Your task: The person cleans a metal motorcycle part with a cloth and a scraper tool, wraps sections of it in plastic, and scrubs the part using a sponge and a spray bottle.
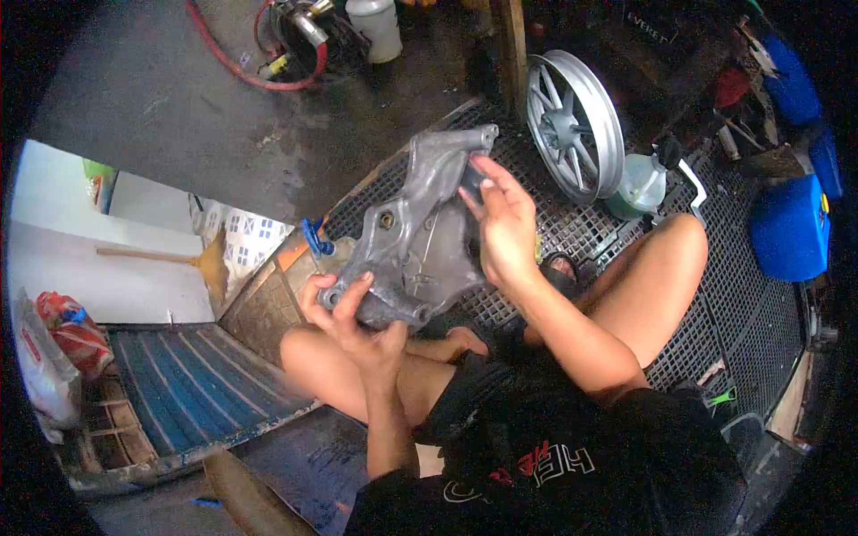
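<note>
A grey cast-metal engine casing (384, 219) is held up at a tilt above my lap. My left hand (353, 330) grips its lower end, with thumb and fingers around the edge. At the upper right end of the casing, my right hand (505, 223) has its fingers bent around a small dark, sheet-like piece (475, 176), held against the metal. Motion blurs that piece a little, and its kind is not clear. Part of the casing's underside is hidden from view.
A silver spoked wheel (572, 125) stands on the black grid mat (751, 304), beside a bottle of greenish liquid (640, 186). Blue jerrycans (791, 228) are at the right. A red hose (268, 87) and a white bucket (375, 31) lie beyond; a broom (213, 268) leans left.
</note>
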The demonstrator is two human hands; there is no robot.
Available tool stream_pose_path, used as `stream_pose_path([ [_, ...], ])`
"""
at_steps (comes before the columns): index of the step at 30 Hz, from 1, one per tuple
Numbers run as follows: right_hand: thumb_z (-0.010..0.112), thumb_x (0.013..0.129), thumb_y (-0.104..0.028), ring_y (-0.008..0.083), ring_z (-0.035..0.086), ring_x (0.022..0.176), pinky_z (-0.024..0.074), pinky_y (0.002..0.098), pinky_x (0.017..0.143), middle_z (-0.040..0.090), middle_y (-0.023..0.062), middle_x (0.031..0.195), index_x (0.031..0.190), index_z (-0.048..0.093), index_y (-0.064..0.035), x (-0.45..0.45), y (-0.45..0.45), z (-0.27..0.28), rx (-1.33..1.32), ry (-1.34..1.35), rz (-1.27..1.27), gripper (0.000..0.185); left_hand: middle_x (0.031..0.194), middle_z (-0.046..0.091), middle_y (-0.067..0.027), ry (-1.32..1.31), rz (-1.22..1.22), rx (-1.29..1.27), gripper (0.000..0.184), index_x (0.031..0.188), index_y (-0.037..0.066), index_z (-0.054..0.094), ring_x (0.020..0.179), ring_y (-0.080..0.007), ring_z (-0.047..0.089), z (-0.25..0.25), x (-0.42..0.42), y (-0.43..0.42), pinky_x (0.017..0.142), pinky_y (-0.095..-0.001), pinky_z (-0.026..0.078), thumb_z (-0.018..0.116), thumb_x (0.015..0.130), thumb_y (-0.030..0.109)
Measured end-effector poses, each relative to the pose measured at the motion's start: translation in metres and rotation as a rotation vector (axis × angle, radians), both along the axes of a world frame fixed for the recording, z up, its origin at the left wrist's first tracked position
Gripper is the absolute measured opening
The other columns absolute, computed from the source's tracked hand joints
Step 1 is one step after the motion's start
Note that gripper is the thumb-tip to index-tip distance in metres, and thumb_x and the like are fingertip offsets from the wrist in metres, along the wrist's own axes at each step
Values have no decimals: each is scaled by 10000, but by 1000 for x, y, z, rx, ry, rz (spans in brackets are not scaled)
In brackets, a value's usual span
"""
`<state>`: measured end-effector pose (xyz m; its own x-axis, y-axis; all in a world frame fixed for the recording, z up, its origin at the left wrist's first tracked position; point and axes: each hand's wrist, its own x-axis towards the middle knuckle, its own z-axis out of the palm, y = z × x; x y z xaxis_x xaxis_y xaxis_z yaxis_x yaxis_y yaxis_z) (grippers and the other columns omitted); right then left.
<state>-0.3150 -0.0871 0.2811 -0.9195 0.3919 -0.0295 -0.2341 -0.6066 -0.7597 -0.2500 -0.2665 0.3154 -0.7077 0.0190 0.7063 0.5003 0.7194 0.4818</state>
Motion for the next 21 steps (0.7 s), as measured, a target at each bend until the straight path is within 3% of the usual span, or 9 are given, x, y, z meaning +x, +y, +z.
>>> stream_pose_path([
  [5,396,1023,-48,177,542,1189,467,333,1035,553,144,1327,1311,542,26,6,14,-5,251,-38,162,331,1237,405,-153,-2,-2,49,669,1141,138,608,1226,-326,409,0,-1,-1,1062,-446,300,693,498,-24],
  [6,409,1000,-20,224,569,1190,478,342,1015,569,163,1328,1287,564,22,8,17,-7,213,-51,193,330,1238,403,-151,-20,-9,57,667,1142,140,609,1226,-326,409,1,0,-2,1064,-446,299,697,500,-20],
  [9,427,975,-8,312,569,1210,476,367,1012,557,194,1349,1271,569,30,15,37,-2,946,26,74,331,1237,400,-147,-35,-4,21,664,1139,146,613,1228,-325,408,7,1,0,1065,-444,301,708,501,-13],
  [10,463,902,24,350,534,1250,451,415,1040,522,203,1383,1280,562,20,24,36,12,1018,19,25,390,1236,399,-145,-40,1,-1,663,1138,149,615,1228,-325,408,8,1,1,1066,-442,302,710,501,-12],
  [13,500,832,34,332,534,1260,428,435,1066,521,189,1395,1312,540,13,20,30,15,1440,370,-199,482,1229,399,-139,-65,-36,27,660,1130,147,619,1232,-326,405,5,0,1,1070,-446,300,720,497,-9],
  [14,520,767,47,320,515,1289,384,444,1108,509,188,1409,1356,498,15,15,27,11,1581,380,-158,590,1225,400,-138,-58,-40,29,654,1127,145,620,1232,-327,404,5,1,4,1070,-447,299,721,499,-5],
  [17,516,781,43,329,477,1323,332,439,1149,476,230,1423,1383,458,31,20,12,6,1518,402,-26,605,1220,400,-137,-37,-58,48,641,1123,140,621,1232,-328,402,4,-1,8,1071,-451,297,723,505,2],
  [21,500,800,46,366,481,1309,349,448,1137,471,247,1419,1369,468,41,18,21,9,1547,382,9,569,1234,387,-137,-50,-49,47,643,1129,137,618,1231,-322,402,5,1,8,1067,-451,301,722,509,2],
])
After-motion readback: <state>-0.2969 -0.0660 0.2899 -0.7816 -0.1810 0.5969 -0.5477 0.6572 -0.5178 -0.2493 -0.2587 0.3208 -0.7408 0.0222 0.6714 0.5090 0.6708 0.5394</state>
